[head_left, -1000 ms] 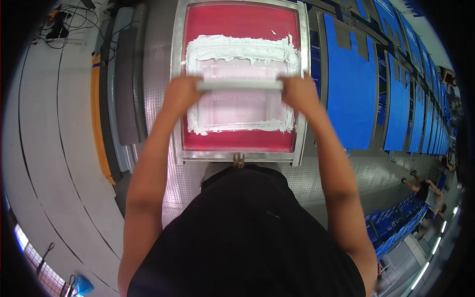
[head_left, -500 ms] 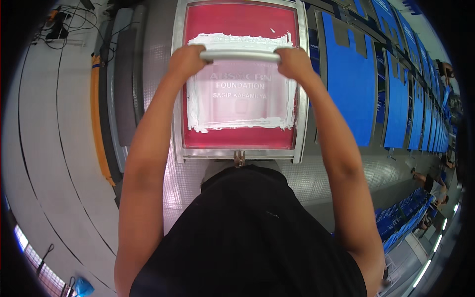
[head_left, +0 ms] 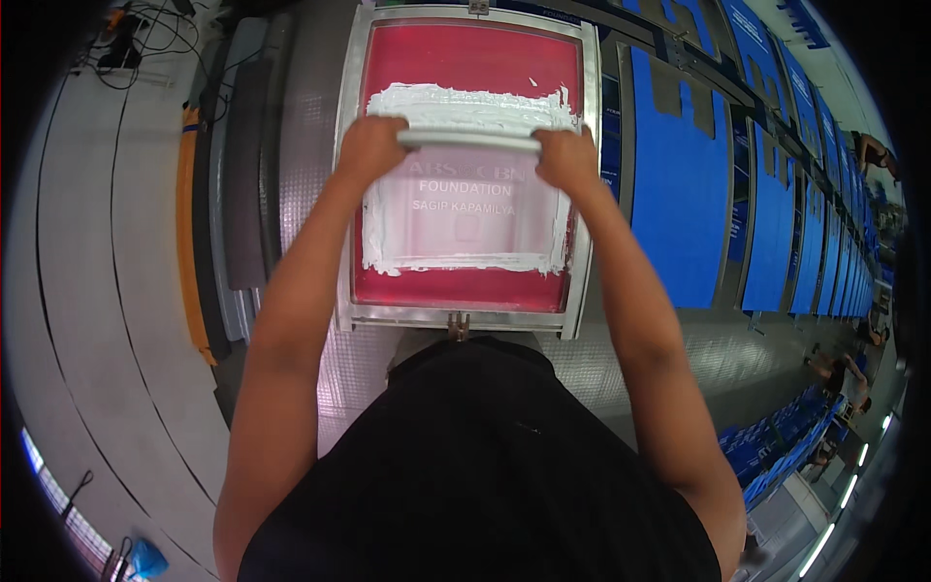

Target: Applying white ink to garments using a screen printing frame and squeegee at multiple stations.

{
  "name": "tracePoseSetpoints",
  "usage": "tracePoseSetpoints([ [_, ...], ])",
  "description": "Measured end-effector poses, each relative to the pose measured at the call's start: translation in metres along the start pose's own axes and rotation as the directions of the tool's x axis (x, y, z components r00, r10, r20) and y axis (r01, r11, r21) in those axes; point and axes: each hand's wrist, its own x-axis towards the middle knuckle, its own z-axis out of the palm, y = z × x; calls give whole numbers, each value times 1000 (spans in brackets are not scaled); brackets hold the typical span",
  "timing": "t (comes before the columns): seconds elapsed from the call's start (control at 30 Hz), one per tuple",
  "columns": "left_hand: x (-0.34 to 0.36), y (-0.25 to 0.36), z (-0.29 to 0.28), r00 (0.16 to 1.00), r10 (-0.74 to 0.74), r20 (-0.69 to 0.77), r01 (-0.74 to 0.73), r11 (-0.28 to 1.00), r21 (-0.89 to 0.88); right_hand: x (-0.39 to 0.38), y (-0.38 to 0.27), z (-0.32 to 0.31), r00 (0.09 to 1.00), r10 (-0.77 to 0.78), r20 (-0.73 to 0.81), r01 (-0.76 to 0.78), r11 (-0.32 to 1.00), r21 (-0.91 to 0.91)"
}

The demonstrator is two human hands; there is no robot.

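Our left hand [head_left: 370, 150] is closed around the left end of the squeegee [head_left: 469, 141], which lies across the far part of the red screen [head_left: 465, 281], at the edge of the white ink [head_left: 465, 102]. Our right hand [head_left: 570, 160] grips its right end. Blue cloth [head_left: 679, 175] lies to the right.

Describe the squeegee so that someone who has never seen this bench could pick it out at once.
Find the metal-framed red printing screen lying flat in front of the person. Across its far part, against a ridge of white ink, lies the squeegee, a pale narrow bar. It alone is gripped at its ends by the left hand and right hand.
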Motion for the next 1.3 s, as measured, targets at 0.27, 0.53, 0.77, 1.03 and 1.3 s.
tracePoseSetpoints([
  [0.27,-1,-12,-47,965,36,-260,-29,999,32,64,10,-66,992,-77,103,59,984,166],
  [0.53,-257,74,54,519,-98,849,739,551,-388,97,45,-29,986,-123,111,112,989,100],
  [0.77,-305,104,138,741,7,671,663,147,-734,104,-5,-44,983,-181,42,175,977,121],
  [1.03,-294,114,72,711,120,692,683,117,-721,52,-34,-56,982,-163,100,155,985,75],
  [1.3,-290,111,81,732,90,676,658,167,-735,-185,-125,-28,993,-112,-35,114,989,90],
])
